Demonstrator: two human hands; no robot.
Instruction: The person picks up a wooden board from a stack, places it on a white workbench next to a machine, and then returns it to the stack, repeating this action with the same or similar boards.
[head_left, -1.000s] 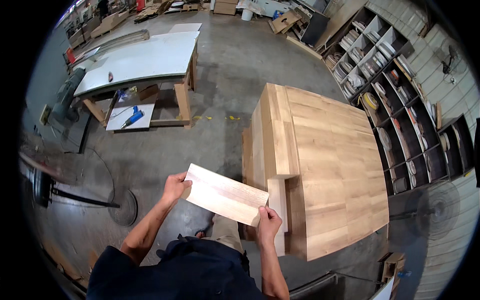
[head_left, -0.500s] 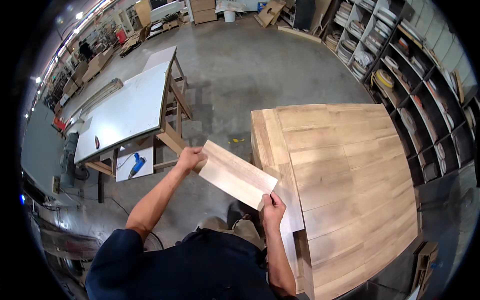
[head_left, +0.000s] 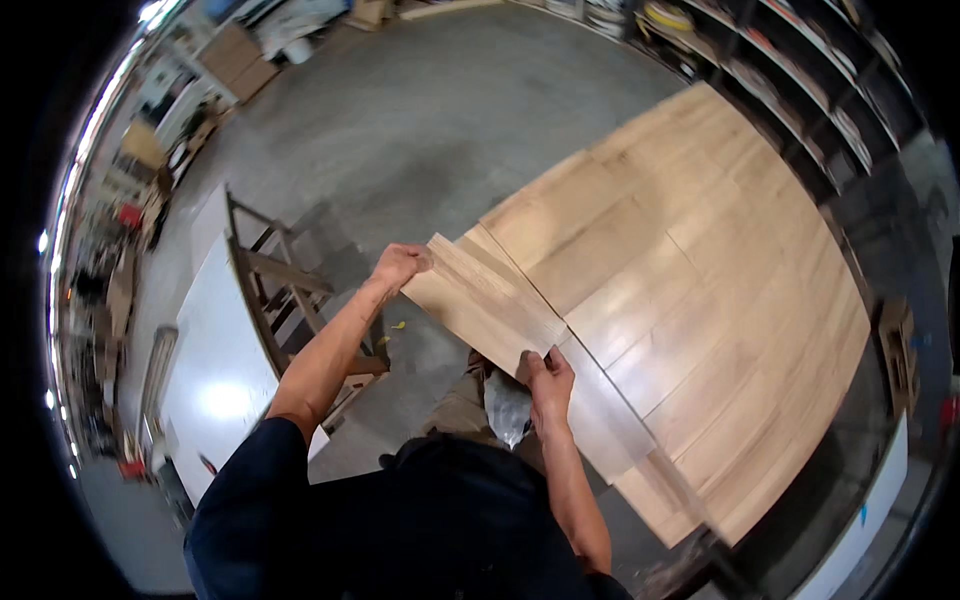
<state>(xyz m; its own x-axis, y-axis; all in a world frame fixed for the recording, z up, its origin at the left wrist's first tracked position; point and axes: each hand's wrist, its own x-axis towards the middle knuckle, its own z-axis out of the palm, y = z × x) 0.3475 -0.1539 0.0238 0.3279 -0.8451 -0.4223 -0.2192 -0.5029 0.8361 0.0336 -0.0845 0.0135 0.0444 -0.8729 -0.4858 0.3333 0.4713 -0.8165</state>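
Observation:
A short rectangular wood-grain board [head_left: 480, 312] is held in front of me by both hands. My left hand [head_left: 400, 266] is closed round its far left end. At the near right end, my right hand [head_left: 549, 384] pinches the edge between thumb and fingers. The board hovers over or lies against the left edge of a large wood-grain plank surface [head_left: 690, 290]; I cannot tell whether they touch. A lower strip of the same wood colour runs along that edge, partly covered by the board.
On the left stands a white-topped table [head_left: 222, 375] with wooden legs. Shelves [head_left: 775, 85] with coiled rolls line the far right. A white panel [head_left: 855, 520] leans at the lower right, near a wooden box [head_left: 897, 345]. Grey concrete floor [head_left: 390, 130] stretches ahead.
My view has turned to the right, so the white table sits farther left and the plank surface appears rotated. The board, still in both hands, is now nearer the plank surface's left edge.

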